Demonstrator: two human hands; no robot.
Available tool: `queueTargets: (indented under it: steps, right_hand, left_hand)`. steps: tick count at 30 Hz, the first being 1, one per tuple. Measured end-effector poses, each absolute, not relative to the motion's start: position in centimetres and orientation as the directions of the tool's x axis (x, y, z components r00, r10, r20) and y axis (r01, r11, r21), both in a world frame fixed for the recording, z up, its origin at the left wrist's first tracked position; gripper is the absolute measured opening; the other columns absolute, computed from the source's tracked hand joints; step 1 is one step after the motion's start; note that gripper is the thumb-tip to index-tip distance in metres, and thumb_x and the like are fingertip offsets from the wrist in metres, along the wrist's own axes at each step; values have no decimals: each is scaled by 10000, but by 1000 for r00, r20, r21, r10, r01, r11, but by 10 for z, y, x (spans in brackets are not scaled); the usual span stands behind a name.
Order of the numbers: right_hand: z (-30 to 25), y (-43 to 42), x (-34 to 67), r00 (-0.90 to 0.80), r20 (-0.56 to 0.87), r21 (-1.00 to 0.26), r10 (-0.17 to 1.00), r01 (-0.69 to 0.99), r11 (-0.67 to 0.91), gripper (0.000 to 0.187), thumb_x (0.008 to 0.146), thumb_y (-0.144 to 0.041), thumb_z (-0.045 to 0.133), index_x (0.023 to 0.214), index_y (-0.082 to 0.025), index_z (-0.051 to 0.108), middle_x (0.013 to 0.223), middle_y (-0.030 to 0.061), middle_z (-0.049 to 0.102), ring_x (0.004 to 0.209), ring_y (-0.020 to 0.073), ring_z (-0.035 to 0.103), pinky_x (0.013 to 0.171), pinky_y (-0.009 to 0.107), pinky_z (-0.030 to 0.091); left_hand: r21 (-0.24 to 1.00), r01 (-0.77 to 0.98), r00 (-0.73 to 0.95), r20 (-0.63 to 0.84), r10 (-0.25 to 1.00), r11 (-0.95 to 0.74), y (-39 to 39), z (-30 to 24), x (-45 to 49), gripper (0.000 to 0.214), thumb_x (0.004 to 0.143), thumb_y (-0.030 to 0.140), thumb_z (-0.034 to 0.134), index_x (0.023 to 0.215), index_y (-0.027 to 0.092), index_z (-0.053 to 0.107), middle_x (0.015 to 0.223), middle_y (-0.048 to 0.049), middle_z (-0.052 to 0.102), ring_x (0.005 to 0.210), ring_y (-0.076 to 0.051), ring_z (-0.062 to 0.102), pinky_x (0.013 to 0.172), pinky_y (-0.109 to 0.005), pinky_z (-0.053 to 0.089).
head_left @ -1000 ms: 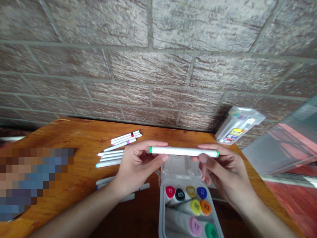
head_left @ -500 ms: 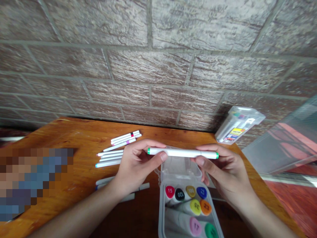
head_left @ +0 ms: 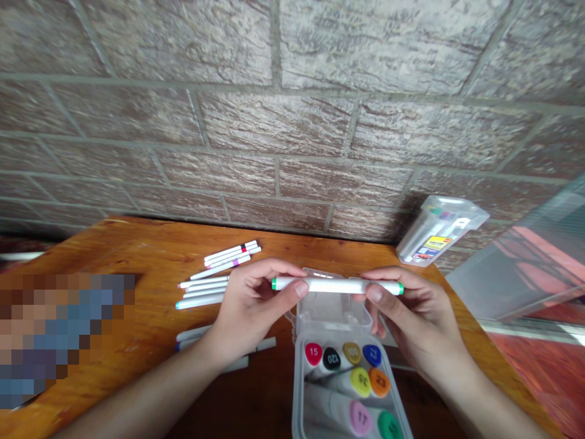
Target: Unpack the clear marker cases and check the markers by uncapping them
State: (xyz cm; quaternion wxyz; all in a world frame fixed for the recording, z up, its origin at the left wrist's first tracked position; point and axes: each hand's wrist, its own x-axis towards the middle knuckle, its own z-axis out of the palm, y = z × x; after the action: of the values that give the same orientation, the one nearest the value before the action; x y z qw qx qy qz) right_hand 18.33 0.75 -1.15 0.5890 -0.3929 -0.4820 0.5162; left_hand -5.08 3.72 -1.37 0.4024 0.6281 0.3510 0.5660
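Observation:
A white marker [head_left: 336, 285] with green ends is held level above an open clear plastic case [head_left: 299, 390]. My left hand [head_left: 256, 311] pinches it near its left end, between thumb and fingers. Near the other end, my right hand [head_left: 411, 317] grips the same marker, its thumb on the front. Inside the case stand several markers with coloured, numbered caps, among them a red cap [head_left: 313, 353], a yellow cap [head_left: 360, 381] and a pink cap [head_left: 361, 417]. The case's lid [head_left: 336, 308] is tipped back behind it, under the held marker.
Several white markers [head_left: 203, 292] lie on the wooden table [head_left: 150, 256] left of the case, some partly behind my left forearm. A closed clear case [head_left: 441, 231] with a yellow label stands at the back right. A brick wall [head_left: 311, 128] rises behind. A blurred patch covers the left.
My right thumb has shifted slightly to the right along the marker. The left hand, the case and the markers on the table look the same.

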Motion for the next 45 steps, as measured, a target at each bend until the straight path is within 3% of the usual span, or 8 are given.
queueTargets:
  steps: [11,15,18,26,30,37,45]
  right_hand:
    - [-14,10,187,-48,196,-953,979,-243,179,130,913,-328,846,1008,-238,842,560,-5,719,439,99,627,438,163,498]
    - [-16,12,188,-55,227,-948,972,-242,208,124,920,-308,838,1024,-242,847,663,23,776,465,105,657,432,166,507]
    - [-18,12,190,-41,232,-950,972,-226,217,129,912,-308,847,1024,-244,847,616,12,753,449,101,642,429,161,507]
    - [-9,6,180,45,159,-973,986,-163,165,204,790,-371,948,934,-267,847,553,-21,709,436,79,603,443,141,499]
    - [-5,4,178,90,111,-976,990,-176,126,248,763,-409,961,933,-265,850,550,-24,698,441,76,595,438,132,495]
    - [-13,11,189,18,169,-966,985,-195,169,181,831,-352,912,983,-270,858,565,-6,711,422,105,622,400,159,508]
    - [-13,9,186,62,156,-974,986,-155,164,235,783,-381,946,980,-285,860,647,4,758,446,104,629,395,163,505]
  left_hand:
    - [939,-40,142,343,929,-340,38,-19,-53,138,896,326,823,967,209,840,745,-9,786,513,-81,560,499,-196,436]
    - [928,-34,156,372,915,-372,39,-20,-54,123,933,312,781,983,214,836,753,-4,782,521,-79,562,525,-203,446]
    - [917,-22,153,396,905,-398,39,-20,-54,110,937,277,767,994,205,828,760,-4,782,529,-79,569,530,-201,449]
    - [898,-52,91,440,893,-437,37,-13,-47,78,824,170,852,890,178,811,800,-12,802,688,-100,690,622,-158,518]
    - [920,-103,127,389,912,-378,37,-15,-47,89,841,201,852,921,178,819,789,-10,796,638,-83,651,572,-153,484]
    - [924,-159,157,372,915,-349,38,-18,-48,113,885,246,826,975,177,826,740,8,757,526,-54,510,506,-189,401]
    - [908,-144,139,413,900,-394,39,-17,-48,100,876,226,815,949,158,820,714,-9,742,562,-79,562,510,-188,427]
